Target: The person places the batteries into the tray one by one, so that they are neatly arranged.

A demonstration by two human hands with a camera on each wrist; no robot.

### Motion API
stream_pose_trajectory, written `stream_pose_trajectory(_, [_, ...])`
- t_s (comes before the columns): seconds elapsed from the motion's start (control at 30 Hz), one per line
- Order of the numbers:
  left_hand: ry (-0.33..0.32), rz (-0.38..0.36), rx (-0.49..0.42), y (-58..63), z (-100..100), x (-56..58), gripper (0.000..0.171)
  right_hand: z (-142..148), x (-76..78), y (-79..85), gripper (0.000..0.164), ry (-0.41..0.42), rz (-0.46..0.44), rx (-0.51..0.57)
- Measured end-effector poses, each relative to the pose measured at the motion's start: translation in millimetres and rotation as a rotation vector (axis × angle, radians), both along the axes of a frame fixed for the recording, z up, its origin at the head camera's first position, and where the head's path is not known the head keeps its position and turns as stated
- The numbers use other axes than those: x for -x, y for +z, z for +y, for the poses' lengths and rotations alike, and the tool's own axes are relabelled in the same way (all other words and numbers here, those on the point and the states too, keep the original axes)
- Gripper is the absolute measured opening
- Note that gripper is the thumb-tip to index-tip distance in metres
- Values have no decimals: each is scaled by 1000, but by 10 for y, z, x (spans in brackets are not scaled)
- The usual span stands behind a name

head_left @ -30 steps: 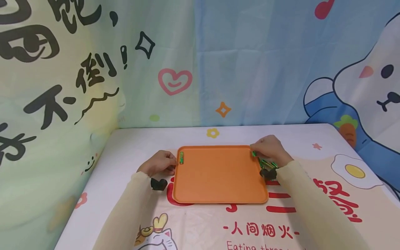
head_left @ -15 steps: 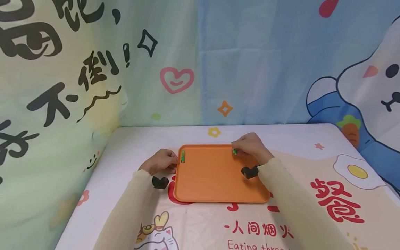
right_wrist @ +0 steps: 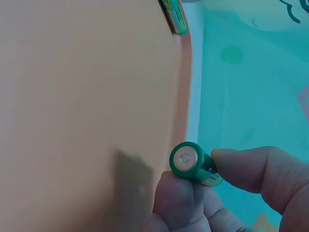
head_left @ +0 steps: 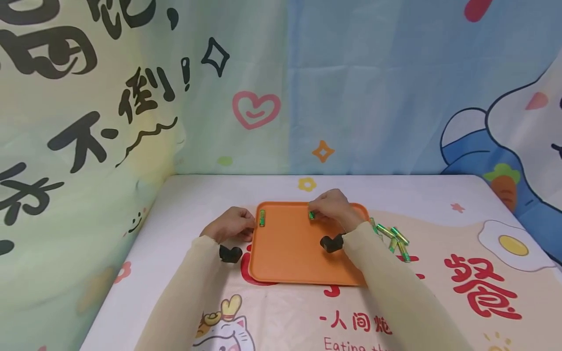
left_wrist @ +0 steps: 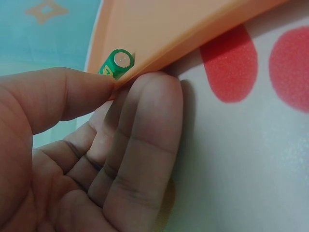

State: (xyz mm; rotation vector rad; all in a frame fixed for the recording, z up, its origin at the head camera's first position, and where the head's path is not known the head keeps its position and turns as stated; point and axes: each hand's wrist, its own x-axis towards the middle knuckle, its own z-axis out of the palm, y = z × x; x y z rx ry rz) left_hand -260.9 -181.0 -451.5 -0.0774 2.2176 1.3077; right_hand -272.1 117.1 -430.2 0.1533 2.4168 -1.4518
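Observation:
An orange tray (head_left: 298,253) lies on the table, and my left hand (head_left: 230,225) pinches its left rim between thumb and fingers. Just inside that rim lies a green battery (head_left: 262,218); its flat end shows beside my thumb in the left wrist view. Over the tray's far part, my right hand (head_left: 333,208) holds another green battery (right_wrist: 193,163) between thumb and fingers, one end facing the right wrist camera. Right of the tray, several loose green batteries (head_left: 400,236) lie in a scattered group, partly hidden by my right sleeve.
A printed cloth (head_left: 281,317) with red characters covers the table (head_left: 210,187). Behind the far table edge hangs a printed curtain (head_left: 360,107). A black piece (head_left: 230,254) sits at my left wrist and a similar one (head_left: 332,243) at my right.
My right hand has moved left from the tray's right edge to over its far middle, carrying a battery. My left hand still grips the left rim. The head view has shifted slightly.

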Motion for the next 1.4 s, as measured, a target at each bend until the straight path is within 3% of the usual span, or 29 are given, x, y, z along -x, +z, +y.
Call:
stream_pose_trajectory(0.27, [-12, 7, 1, 4, 17, 15, 13, -237, 15, -85, 17, -14, -13, 51])
stream_pose_trajectory(0.63, [-12, 12, 11, 30, 23, 9, 13, -592, 67, -95, 14, -14, -47, 28])
stream_pose_trajectory(0.93, [-7, -2, -9, -5, 6, 36, 13, -810, 87, -97, 11, -6, -57, 72])
stream_pose_trajectory(1.4, [9, -21, -9, -9, -20, 31, 12, -1059, 125, -101, 11, -27, -84, 24])
